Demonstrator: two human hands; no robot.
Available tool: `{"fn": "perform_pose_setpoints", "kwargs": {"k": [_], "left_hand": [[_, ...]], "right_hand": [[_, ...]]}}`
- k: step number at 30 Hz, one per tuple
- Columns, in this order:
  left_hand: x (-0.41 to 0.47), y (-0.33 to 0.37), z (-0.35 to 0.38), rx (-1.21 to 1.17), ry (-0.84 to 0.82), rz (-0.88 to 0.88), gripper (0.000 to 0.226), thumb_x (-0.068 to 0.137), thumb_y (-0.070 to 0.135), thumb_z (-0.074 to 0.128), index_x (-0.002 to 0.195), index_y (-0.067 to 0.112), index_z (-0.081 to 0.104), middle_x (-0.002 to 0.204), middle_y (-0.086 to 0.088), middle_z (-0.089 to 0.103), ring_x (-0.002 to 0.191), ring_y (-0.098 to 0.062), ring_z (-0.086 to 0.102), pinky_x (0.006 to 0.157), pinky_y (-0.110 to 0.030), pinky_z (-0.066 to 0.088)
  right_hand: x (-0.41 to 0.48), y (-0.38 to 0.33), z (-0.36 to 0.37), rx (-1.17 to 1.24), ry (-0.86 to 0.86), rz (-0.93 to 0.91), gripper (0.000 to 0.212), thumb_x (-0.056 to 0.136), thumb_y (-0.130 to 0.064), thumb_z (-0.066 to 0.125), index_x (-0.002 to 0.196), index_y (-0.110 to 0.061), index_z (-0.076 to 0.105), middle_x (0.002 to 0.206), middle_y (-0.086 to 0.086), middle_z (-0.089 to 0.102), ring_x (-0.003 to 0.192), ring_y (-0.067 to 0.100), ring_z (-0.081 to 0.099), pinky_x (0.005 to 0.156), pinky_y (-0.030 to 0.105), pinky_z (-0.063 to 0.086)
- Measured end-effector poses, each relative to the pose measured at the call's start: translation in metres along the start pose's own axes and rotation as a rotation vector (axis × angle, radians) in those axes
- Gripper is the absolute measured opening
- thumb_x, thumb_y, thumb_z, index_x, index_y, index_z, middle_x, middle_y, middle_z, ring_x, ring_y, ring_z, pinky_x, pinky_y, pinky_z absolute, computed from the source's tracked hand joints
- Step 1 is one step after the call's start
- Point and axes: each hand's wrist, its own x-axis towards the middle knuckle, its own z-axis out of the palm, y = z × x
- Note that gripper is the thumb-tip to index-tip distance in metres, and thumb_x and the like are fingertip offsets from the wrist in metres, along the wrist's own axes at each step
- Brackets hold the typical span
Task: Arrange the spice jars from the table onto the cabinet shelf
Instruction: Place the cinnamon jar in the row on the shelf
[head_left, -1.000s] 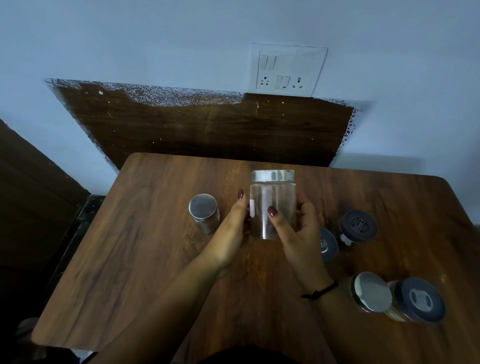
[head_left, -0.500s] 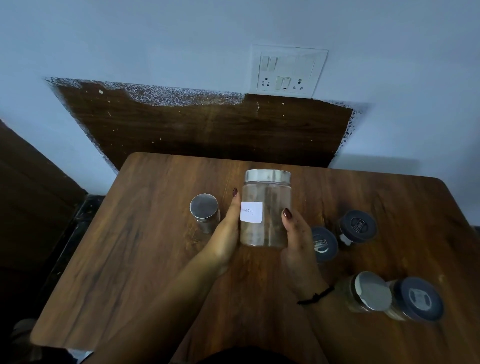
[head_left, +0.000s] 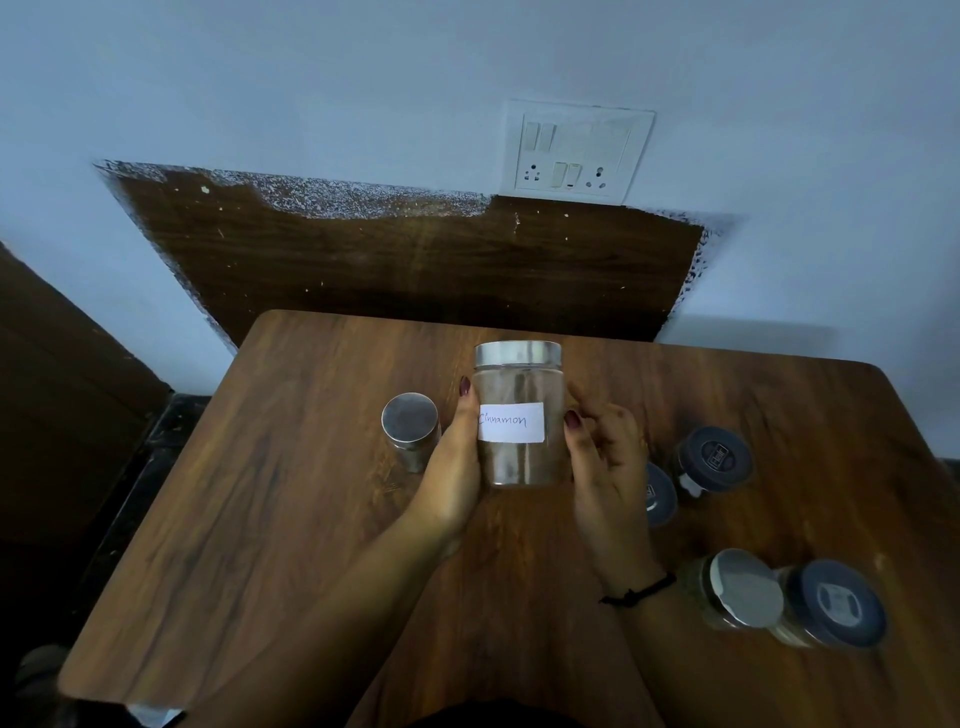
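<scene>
Progress: early, by my read. No cabinet or shelf in view, so I can't say if any jar is up there yet. Six jars show, all at the surface (head_left: 249, 545).

One is in hand: the cinnamon jar (head_left: 518, 415), clear glass w/ steel lid, white handwritten label facing the camera. It's upright, mid-surface toward the far edge. The left hand (head_left: 449, 473) wraps its left side, thumb up along the glass. The right hand (head_left: 605, 467) holds the right side, thumb on the glass, fingers curled round behind. It looks lifted just off the wood, tho base contact is hard to tell. Prob. pick-up or label check; carry to the shelf not yet done.

Left to do, five more:
- steel-lid jar (head_left: 410, 428), just beside the left hand, toward the far-left corner
- dark-lid jar (head_left: 714, 460), toward the right edge
- half-hidden jar (head_left: 661, 496), behind the right hand
- silver-lid jar (head_left: 740, 590) and big dark-lid jar (head_left: 834, 605), close together by the near-right corner

The surface is brown wood-grain w/ rounded corners, far edge to the wall (head_left: 311, 78). Room is dim. The wall is pale blue-grey, w/ a dark wood panel (head_left: 415, 270) and a white switch plate (head_left: 576, 150) above it. There's a black band (head_left: 641, 590) on the right wrist.
</scene>
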Motion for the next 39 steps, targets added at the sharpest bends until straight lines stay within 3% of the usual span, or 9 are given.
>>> {"fn": "perform_pose_setpoints", "kwargs": {"k": [4, 7, 9, 14, 18, 27, 33, 36, 39], "left_hand": [[0.001, -0.001, 0.0, 0.123, 0.075, 0.058, 0.04, 0.104, 0.055, 0.027, 0.119, 0.036, 0.059, 0.125, 0.001, 0.067, 0.119, -0.018, 0.062, 0.106, -0.044, 0.048], [0.002, -0.004, 0.0, 0.201, 0.094, 0.095, 0.039, 0.101, 0.058, 0.03, 0.122, 0.037, 0.057, 0.126, 0.001, 0.064, 0.116, -0.014, 0.063, 0.101, -0.042, 0.053], [0.002, -0.004, 0.0, 0.222, 0.108, 0.106, 0.03, 0.104, 0.051, 0.031, 0.115, 0.04, 0.056, 0.125, 0.0, 0.062, 0.112, -0.013, 0.064, 0.097, -0.038, 0.055], [0.002, 0.001, 0.002, 0.234, 0.134, 0.092, 0.029, 0.106, 0.048, 0.029, 0.114, 0.039, 0.055, 0.127, -0.005, 0.062, 0.119, -0.019, 0.061, 0.104, -0.051, 0.049], [0.0, 0.007, 0.005, 0.249, 0.143, 0.096, 0.045, 0.094, 0.062, 0.028, 0.12, 0.037, 0.055, 0.125, -0.006, 0.063, 0.119, -0.021, 0.059, 0.105, -0.051, 0.048], [0.003, 0.011, 0.007, 0.295, 0.128, 0.119, 0.061, 0.1, 0.063, 0.023, 0.131, 0.021, 0.054, 0.122, -0.007, 0.064, 0.119, -0.02, 0.061, 0.101, -0.045, 0.052], [0.005, 0.019, 0.01, 0.332, 0.106, 0.138, 0.069, 0.096, 0.061, 0.022, 0.129, 0.011, 0.055, 0.116, -0.006, 0.066, 0.113, -0.014, 0.062, 0.093, -0.031, 0.053], [0.004, 0.029, 0.012, 0.322, 0.143, 0.17, 0.046, 0.107, 0.04, 0.024, 0.119, 0.015, 0.06, 0.1, 0.006, 0.063, 0.086, 0.016, 0.061, 0.069, -0.005, 0.047], [0.004, 0.043, 0.018, 0.348, 0.103, 0.214, 0.032, 0.109, 0.029, 0.022, 0.098, 0.036, 0.051, 0.09, 0.022, 0.048, 0.068, 0.033, 0.048, 0.061, 0.005, 0.037]], "right_hand": [[0.002, 0.0, 0.0, -0.053, -0.034, -0.04, 0.06, 0.089, -0.058, 0.047, 0.127, -0.014, 0.06, 0.111, -0.013, 0.058, 0.105, 0.001, 0.057, 0.085, 0.01, 0.046], [-0.004, 0.003, 0.005, -0.045, -0.09, -0.048, 0.062, 0.087, -0.068, 0.045, 0.12, -0.018, 0.061, 0.108, -0.005, 0.059, 0.098, 0.009, 0.06, 0.08, 0.02, 0.051], [-0.007, 0.004, 0.008, -0.03, -0.104, -0.042, 0.06, 0.087, -0.066, 0.049, 0.12, -0.017, 0.06, 0.106, 0.0, 0.06, 0.091, 0.007, 0.061, 0.075, 0.017, 0.05], [-0.005, 0.005, 0.008, 0.06, -0.113, 0.028, 0.035, 0.088, -0.05, 0.052, 0.113, -0.027, 0.061, 0.102, -0.011, 0.065, 0.094, 0.006, 0.064, 0.078, 0.021, 0.052], [-0.001, 0.007, 0.005, 0.083, -0.127, 0.052, 0.043, 0.087, -0.051, 0.053, 0.12, -0.024, 0.062, 0.115, 0.002, 0.062, 0.104, 0.016, 0.063, 0.088, 0.036, 0.054], [0.007, 0.01, 0.001, 0.076, -0.135, 0.054, 0.038, 0.097, -0.037, 0.043, 0.126, -0.019, 0.059, 0.124, -0.001, 0.061, 0.118, 0.01, 0.058, 0.1, 0.035, 0.049], [0.014, -0.008, -0.003, 0.12, -0.155, 0.094, 0.021, 0.098, -0.045, 0.046, 0.103, -0.031, 0.061, 0.099, -0.007, 0.065, 0.097, 0.004, 0.064, 0.076, 0.014, 0.051], [0.021, -0.019, -0.005, 0.07, -0.241, 0.002, 0.055, 0.082, -0.063, 0.058, 0.123, -0.027, 0.058, 0.112, -0.007, 0.064, 0.102, 0.011, 0.064, 0.079, 0.026, 0.055], [0.027, -0.026, -0.005, 0.061, -0.278, -0.066, 0.073, 0.073, -0.051, 0.074, 0.134, -0.02, 0.051, 0.119, -0.01, 0.063, 0.107, 0.009, 0.063, 0.08, 0.025, 0.056]]}}
